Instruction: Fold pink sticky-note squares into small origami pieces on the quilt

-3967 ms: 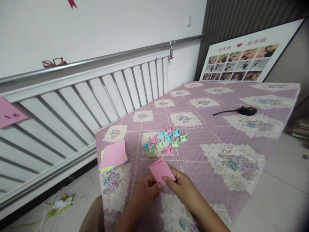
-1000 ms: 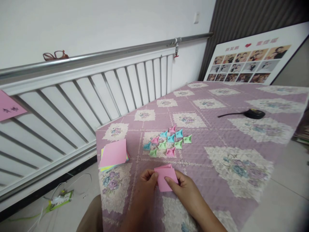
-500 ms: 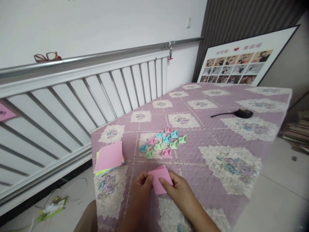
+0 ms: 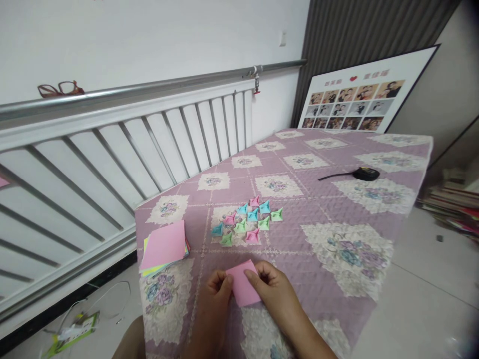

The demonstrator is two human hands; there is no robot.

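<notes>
A folded pink paper square (image 4: 244, 286) is held between both hands near the front of the table. My left hand (image 4: 219, 289) pinches its left edge, the thumb on top. From the right, my right hand (image 4: 271, 284) grips the opposite side with its thumb lying over the upper corner. Just beyond the hands, several small folded paper shapes in pink, blue and green stand in rows, among them a pink one (image 4: 252, 236) and a green one (image 4: 277, 215). To the left lies a stack of coloured paper sheets (image 4: 164, 247), pink on top.
A purple flowered cloth (image 4: 288, 269) covers the table. Farther right rests a black object with a strap (image 4: 365, 173). A white radiator (image 4: 123, 164) runs along the left, with glasses (image 4: 62, 89) on the pipe above. A photo board (image 4: 348, 99) leans at the back.
The whole view has shifted slightly, so things sit a little farther left. The layers of the pink paper, offset at the top before, now lie more nearly together.
</notes>
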